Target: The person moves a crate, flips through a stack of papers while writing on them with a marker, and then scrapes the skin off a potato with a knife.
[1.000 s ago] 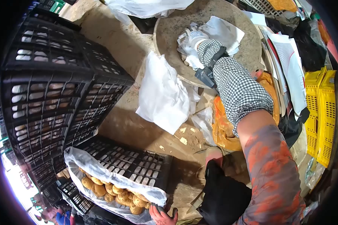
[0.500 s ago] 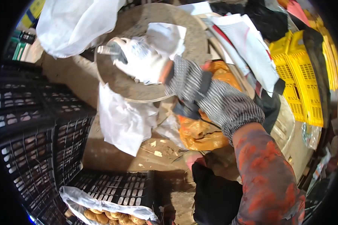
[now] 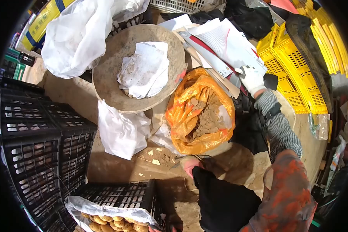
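My right hand (image 3: 253, 80), in a white glove with a striped grey sleeve cover at the wrist, is at the lower right corner of a stack of printed paper sheets (image 3: 220, 42). Its fingers look curled together, with a small pale piece sticking out at their tips that I cannot make out. To the left of the hand, an orange plastic bag (image 3: 174, 123) gapes, holding clods of brown soil. White paper sheets (image 3: 152, 65) smeared with dirt lie in a round, shallow grey basin (image 3: 104, 83). My left hand is out of view.
Black plastic crates (image 3: 34, 131) stand at left. A lined crate of potatoes (image 3: 118, 224) is at the bottom. Yellow crates (image 3: 286, 65) are at right. White plastic sheeting (image 3: 73, 42) hangs at upper left; another white sheet (image 3: 121, 129) hangs below the basin. My foot (image 3: 190, 165) is near the bag.
My right hand has moved right, from over the basin to the paper stack. The orange bag and the sheets in the basin are now uncovered. The camera view has shifted slightly.
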`<state>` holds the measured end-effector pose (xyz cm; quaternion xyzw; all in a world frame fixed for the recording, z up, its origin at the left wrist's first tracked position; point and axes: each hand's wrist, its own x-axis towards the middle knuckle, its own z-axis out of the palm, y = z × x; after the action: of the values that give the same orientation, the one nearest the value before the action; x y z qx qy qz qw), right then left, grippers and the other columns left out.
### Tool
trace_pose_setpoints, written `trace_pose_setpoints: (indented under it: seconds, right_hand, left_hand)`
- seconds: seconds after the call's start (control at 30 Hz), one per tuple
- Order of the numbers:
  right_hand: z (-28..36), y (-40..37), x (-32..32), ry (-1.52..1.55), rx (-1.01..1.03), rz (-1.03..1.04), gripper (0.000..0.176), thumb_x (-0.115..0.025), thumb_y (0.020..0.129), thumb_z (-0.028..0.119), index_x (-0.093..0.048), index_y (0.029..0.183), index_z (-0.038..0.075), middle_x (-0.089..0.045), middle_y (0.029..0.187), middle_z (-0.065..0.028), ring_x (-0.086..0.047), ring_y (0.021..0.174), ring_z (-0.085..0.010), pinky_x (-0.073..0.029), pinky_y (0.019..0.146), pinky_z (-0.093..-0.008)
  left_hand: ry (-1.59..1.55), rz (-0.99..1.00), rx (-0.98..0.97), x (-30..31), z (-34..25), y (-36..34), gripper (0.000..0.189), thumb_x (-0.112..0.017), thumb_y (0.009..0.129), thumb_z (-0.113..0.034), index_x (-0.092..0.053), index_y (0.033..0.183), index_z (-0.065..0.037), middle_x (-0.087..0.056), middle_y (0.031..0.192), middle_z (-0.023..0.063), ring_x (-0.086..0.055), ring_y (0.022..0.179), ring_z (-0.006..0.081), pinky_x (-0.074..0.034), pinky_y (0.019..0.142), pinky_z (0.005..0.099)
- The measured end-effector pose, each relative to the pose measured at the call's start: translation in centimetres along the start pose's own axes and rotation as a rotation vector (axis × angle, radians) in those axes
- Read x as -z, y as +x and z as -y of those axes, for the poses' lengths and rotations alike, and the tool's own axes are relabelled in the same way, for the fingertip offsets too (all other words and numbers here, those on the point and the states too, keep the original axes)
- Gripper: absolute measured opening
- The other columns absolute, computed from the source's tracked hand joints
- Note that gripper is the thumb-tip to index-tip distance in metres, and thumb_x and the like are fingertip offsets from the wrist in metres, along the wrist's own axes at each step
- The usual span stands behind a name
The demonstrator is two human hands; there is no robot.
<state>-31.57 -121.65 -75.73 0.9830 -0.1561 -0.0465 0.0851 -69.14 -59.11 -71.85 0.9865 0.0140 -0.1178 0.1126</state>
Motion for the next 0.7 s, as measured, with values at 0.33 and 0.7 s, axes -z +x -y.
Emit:
trace_pose_setpoints:
  seconds: [0.33, 0.7]
  right_hand:
    - [9.3, 2.8, 5.0, 0.270, 0.109, -0.035, 0.067, -0.062, 0.078, 0.046, -0.050, 0.125, 0.000, -0.052, 0.121, -0.0232, -0.054, 0.108, -0.0362, -0.043, 0.094, -0.0411]
    - [8.3, 5.0, 1.2, 0.074, 0.076, -0.022, 0.066, -0.059, 0.081, 0.044, -0.045, 0.127, -0.001, -0.055, 0.116, -0.0216, -0.057, 0.105, -0.0332, -0.044, 0.092, -0.0432]
  left_hand:
    - [0.099, 0.053, 0.079, 0.2, -0.9, 0.2, 0.091, -0.071, 0.077, -0.041, -0.027, 0.136, 0.013, -0.038, 0.132, 0.0354, -0.040, 0.120, 0.0497, -0.036, 0.102, 0.0522]
    - [0.068, 0.035, 0.032, 2.9, -4.6, 2.4, 0.094, -0.069, 0.079, -0.042, -0.022, 0.138, 0.013, -0.035, 0.134, 0.0362, -0.038, 0.123, 0.0501, -0.033, 0.104, 0.0520]
